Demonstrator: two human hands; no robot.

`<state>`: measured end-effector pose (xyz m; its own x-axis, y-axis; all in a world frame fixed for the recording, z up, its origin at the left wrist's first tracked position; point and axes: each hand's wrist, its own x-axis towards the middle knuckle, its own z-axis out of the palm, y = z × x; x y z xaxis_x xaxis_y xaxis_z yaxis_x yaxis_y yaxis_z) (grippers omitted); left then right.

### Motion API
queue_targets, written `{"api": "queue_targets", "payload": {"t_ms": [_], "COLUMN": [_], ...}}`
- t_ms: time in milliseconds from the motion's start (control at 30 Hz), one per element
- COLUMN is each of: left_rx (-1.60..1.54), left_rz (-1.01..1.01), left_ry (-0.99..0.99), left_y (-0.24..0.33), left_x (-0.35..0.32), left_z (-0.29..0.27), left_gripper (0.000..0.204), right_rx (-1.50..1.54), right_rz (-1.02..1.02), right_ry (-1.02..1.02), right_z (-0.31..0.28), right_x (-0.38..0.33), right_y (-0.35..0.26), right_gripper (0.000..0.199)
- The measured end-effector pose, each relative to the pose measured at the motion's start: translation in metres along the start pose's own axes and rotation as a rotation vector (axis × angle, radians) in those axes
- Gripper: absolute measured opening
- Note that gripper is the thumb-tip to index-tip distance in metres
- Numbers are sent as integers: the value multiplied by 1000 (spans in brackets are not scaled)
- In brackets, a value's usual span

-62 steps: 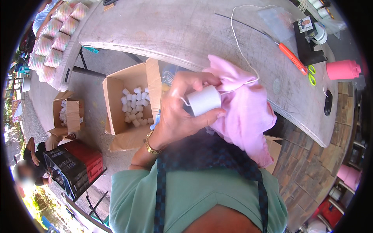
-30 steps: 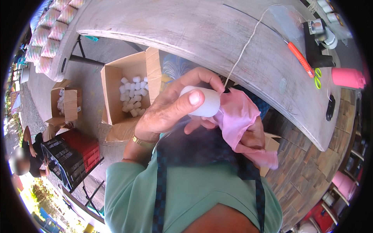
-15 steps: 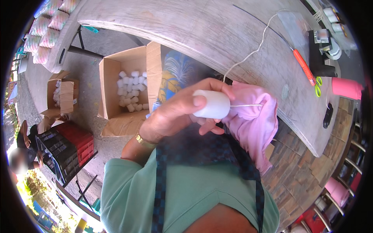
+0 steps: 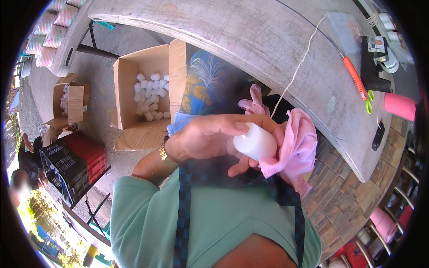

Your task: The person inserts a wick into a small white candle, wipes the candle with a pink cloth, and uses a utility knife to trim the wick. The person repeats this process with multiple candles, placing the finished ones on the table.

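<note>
Above apron [image 4: 210, 176], hands [image 4: 201, 136]: left curled round white cylinder [image 4: 260, 144]; right hidden by cloth [image 4: 303, 142], grip unclear.

Bright daylight, fisheye view
Glare washes out the lower-left greenery [image 4: 42, 206]; a hazy smudge softens the apron [image 4: 210, 177]; the table [image 4: 201, 20] bows and the corners go black.

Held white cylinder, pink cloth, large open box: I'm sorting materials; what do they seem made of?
White cylinder: probably wax, with a smooth, soft-sheened surface; plastic possible. Pink cloth: matte fabric, perhaps cotton, given its limp folds. Large open box: matte brown cardboard, from its stiff flaps.
</note>
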<state>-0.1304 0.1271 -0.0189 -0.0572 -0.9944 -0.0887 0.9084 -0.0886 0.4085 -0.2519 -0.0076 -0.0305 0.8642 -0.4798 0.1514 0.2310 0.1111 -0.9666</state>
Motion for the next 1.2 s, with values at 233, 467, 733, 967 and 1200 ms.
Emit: {"api": "queue_targets", "payload": {"t_ms": [233,467,733,967,1200], "left_rx": [96,-15,-8,59,113], "left_rz": [-44,-33,-78,-103,-72], "left_ry": [-98,-29,-111,-47,-61], "left_y": [0,0,6,5,1], "left_x": [3,2,2,-3,-4], "left_z": [-5,4,3,-1,-8], "left_gripper": [74,90,90,94,88], "right_rx": [-3,-8,-16,-5,-12], "right_rz": [-32,-43,-50,-50,-52], "right_ry": [25,31,35,23,31], "right_z": [4,-4,-6,-4,-2], "right_x": [0,0,0,-1,0], "right_y": [3,-8,-14,-11,-13], "right_gripper": [32,31,30,29,28]}}
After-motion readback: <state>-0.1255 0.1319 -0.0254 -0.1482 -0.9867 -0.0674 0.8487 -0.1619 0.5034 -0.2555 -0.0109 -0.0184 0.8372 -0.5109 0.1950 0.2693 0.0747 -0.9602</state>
